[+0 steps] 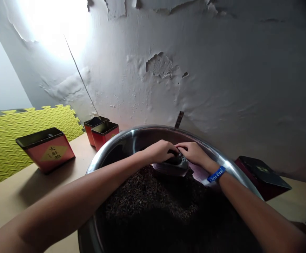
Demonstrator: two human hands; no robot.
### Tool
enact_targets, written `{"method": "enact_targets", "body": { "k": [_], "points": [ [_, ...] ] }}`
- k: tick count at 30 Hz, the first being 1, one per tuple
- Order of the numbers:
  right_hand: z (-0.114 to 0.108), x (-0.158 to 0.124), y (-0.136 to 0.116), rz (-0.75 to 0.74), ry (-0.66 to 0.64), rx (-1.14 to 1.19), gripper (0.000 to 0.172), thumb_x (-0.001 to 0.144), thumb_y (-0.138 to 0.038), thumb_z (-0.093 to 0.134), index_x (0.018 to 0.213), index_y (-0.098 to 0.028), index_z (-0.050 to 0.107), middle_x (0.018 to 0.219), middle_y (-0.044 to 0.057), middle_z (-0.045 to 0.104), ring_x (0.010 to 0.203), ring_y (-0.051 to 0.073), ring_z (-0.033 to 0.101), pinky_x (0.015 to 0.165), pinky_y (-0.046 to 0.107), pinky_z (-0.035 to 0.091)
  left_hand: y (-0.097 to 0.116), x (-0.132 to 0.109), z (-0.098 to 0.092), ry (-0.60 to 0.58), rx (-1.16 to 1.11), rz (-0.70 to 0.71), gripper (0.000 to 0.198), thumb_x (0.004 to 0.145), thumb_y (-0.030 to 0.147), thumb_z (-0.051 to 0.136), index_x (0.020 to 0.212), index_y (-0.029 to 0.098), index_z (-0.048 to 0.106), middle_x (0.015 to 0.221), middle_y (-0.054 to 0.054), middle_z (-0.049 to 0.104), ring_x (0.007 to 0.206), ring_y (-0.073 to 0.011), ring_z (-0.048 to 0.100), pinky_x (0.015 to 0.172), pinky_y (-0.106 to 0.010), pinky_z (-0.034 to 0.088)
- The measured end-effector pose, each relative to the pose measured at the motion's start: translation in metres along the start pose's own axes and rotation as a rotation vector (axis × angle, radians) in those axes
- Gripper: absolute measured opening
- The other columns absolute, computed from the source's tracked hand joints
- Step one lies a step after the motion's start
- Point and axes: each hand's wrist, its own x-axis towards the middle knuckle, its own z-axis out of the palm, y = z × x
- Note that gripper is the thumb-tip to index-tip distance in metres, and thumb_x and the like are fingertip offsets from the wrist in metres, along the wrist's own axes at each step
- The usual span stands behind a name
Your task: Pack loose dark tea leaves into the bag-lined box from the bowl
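Note:
A large metal basin (96, 160) holds dark, dried tea leaves (139, 191). Over the leaves, near the basin's far side, is a small clear plastic bag (170, 170) with something dark inside. My left hand (159, 151) is curled on the bag's upper left edge, its fingers bent inward. From the other side my right hand (195, 153) pinches the top edge, and the fingertips of both hands nearly meet there. The bag's far side is hidden behind my fingers. A blue wristband (216, 174) circles my right wrist.
On the wooden table (0, 207) at the left stand a red tea tin (53, 151) and two smaller open red tins (104, 137). A dark box (263, 175) lies right of the basin. Behind are a yellow foam mat (2, 147) and a peeling wall (221, 88).

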Motion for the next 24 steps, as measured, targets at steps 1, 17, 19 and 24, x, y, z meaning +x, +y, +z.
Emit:
{"method": "enact_targets", "body": {
  "k": [1, 17, 19, 24],
  "points": [
    [0.000, 0.000, 0.000, -0.003, 0.006, 0.000, 0.029, 0.078, -0.018, 0.041, 0.092, -0.023, 0.066, 0.092, 0.000, 0.066, 0.084, 0.016, 0.059, 0.075, 0.026, 0.043, -0.005, 0.001, 0.000, 0.022, 0.045, 0.005, 0.028, 0.075, 0.019, 0.051, 0.101, 0.020, 0.061, 0.101, -0.003, 0.062, 0.093, -0.0153, 0.055, 0.084, -0.025, 0.038],
    [0.002, -0.003, 0.001, 0.062, -0.003, -0.023, 0.029, 0.079, -0.020, 0.042, 0.100, -0.022, 0.063, 0.099, 0.001, 0.063, 0.091, 0.017, 0.057, 0.082, 0.028, 0.043, 0.048, -0.027, 0.068, -1.165, -0.108, -0.112, 0.051, 0.052, 0.045, 0.070, 0.094, 0.015, 0.065, 0.078, -0.005, 0.065, 0.063, -0.0193, 0.059, 0.056, -0.027, 0.047],
    [0.002, -0.004, 0.001, 0.060, -0.009, -0.024, 0.030, 0.078, -0.020, 0.042, 0.100, -0.022, 0.063, 0.100, 0.001, 0.063, 0.091, 0.017, 0.057, 0.082, 0.028, 0.042, 0.041, -0.024, 0.064, -1.187, -0.157, -0.154, 0.042, 0.059, 0.030, 0.068, 0.097, 0.015, 0.063, 0.075, -0.004, 0.065, 0.054, -0.0151, 0.057, 0.052, -0.025, 0.047],
    [0.003, -0.004, 0.000, 0.060, 0.001, -0.017, 0.031, 0.078, -0.020, 0.041, 0.100, -0.023, 0.063, 0.100, 0.001, 0.063, 0.093, 0.018, 0.057, 0.083, 0.030, 0.042, 0.036, -0.015, 0.031, -0.892, -0.270, -0.086, 0.026, 0.065, 0.024, 0.063, 0.091, 0.018, 0.065, 0.071, 0.000, 0.064, 0.054, -0.0111, 0.057, 0.055, -0.022, 0.046]
  ]
}}
